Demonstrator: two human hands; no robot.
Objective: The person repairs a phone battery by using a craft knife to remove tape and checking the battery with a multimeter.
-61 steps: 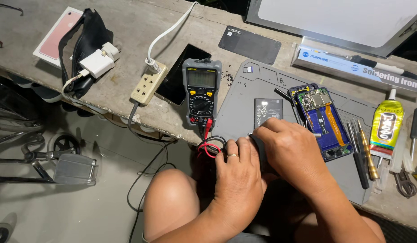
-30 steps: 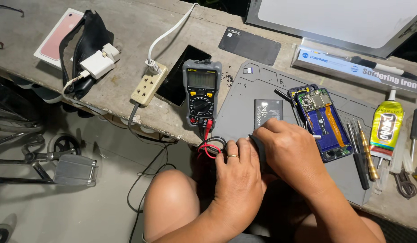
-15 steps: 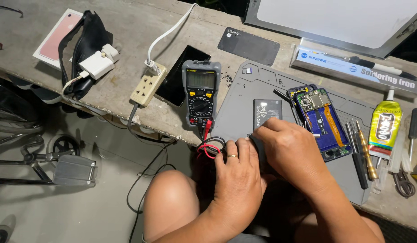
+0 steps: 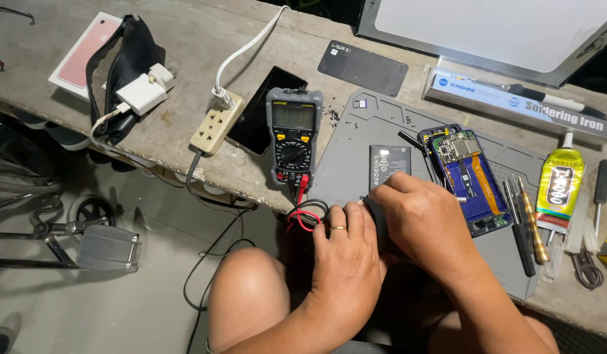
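Two hands are seen at the near edge of one grey work mat [image 4: 346, 157]. A dark, flat thing [image 4: 377, 219] is pinched between them. The left hand [image 4: 346, 262] is curled against its left side, with a ring on one finger. The right hand [image 4: 431, 229] is bent over its top, so most of the dark thing is hidden and it cannot be told what it is. Both hands are closed on it, with fingers bent close.

Just past the right fingertips, one small grey battery [image 4: 389, 166] is laid flat on the mat. To the right of the right hand, one open phone [image 4: 469, 177] is laid with its blue inside and green board showing. Further right, about four thin tools [image 4: 523, 223] are lined up, then one yellow glue tube [image 4: 560, 185].

Just beyond the left fingers, red and black wires [image 4: 305, 213] are looped, and they are plugged into one grey meter [image 4: 292, 134]. Left of the meter, one dark phone [image 4: 261, 111] and one cream power strip [image 4: 216, 122] are seen. One white charger [image 4: 141, 92] is laid on one black pouch [image 4: 130, 56], beside one pink and white box [image 4: 80, 49]. Far from the fingers, one dark back cover [image 4: 362, 67] and one long blue and white box [image 4: 513, 101] are seen.
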